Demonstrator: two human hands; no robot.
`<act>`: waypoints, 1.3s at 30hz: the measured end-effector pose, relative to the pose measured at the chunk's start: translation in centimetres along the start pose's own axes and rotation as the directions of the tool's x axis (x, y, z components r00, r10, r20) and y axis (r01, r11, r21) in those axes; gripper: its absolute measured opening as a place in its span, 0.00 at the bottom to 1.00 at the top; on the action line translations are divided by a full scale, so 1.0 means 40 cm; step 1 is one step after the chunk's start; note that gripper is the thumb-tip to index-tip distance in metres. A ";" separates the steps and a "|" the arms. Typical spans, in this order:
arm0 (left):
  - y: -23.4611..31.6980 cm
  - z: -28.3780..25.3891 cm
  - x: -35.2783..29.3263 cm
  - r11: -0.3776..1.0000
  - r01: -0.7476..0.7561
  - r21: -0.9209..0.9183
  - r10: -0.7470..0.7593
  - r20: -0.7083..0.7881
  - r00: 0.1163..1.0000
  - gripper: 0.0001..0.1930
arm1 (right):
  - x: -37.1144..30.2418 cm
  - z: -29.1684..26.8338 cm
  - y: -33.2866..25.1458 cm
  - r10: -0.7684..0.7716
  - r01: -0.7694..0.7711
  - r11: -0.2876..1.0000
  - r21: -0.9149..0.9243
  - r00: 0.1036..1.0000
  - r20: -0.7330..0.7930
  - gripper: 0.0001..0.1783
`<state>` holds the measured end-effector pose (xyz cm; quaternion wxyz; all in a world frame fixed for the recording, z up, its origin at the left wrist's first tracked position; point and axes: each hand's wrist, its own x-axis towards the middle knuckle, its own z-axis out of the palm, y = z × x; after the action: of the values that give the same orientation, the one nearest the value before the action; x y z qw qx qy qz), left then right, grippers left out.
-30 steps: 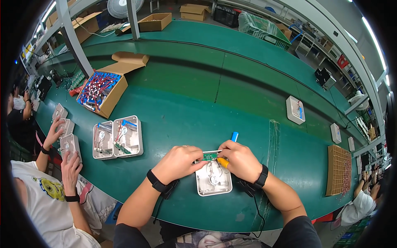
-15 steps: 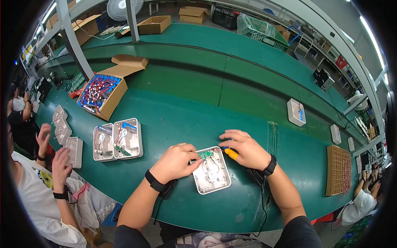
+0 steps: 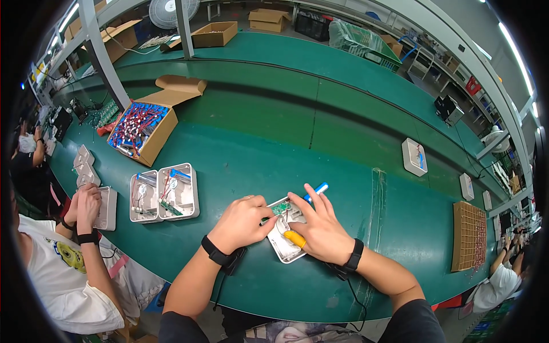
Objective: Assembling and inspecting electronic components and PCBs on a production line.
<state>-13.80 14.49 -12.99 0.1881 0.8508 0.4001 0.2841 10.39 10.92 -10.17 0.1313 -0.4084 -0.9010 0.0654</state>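
In front of me a white plastic case (image 3: pixel 286 254) stands on the green bench, its inside facing up. My left hand (image 3: pixel 243 224) is closed at its left wall, thumb and fingertips pinching the edge of a green circuit board (image 3: pixel 280 208). Over the case's right side reaches my right hand (image 3: pixel 326 230), fingers spread, one fingertip near the board. A yellow cover (image 3: pixel 294 239) appears to sit on its thumb. A blue cylindrical battery (image 3: pixel 318 192) pokes out behind the right fingers; whether they touch it is hard to tell. Thin wires inside the case are partly hidden.
To the left stand two open white cases (image 3: pixel 163 194) with batteries and boards, and a carton (image 3: pixel 155 140) full of wired batteries. A co-worker's hands (image 3: pixel 86 206) handle white cases further left. Another case (image 3: pixel 414 157) and a divided cardboard tray (image 3: pixel 466 234) lie right.
My right hand has moved left and nearer me, over the case. More of the battery shows behind its fingers. The left hand stays at the case's left wall. The co-worker's hands have come together.
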 end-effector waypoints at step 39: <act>-0.012 -0.007 -0.010 1.000 -0.012 -0.001 0.012 0.017 1.000 0.08 | 0.025 -0.022 0.058 0.057 -0.036 0.970 0.240 0.995 -0.083 0.10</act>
<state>-14.47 14.49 -13.19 0.1905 0.8554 0.3933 0.2781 11.68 13.23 -9.66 0.2178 -0.4132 -0.8701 0.1577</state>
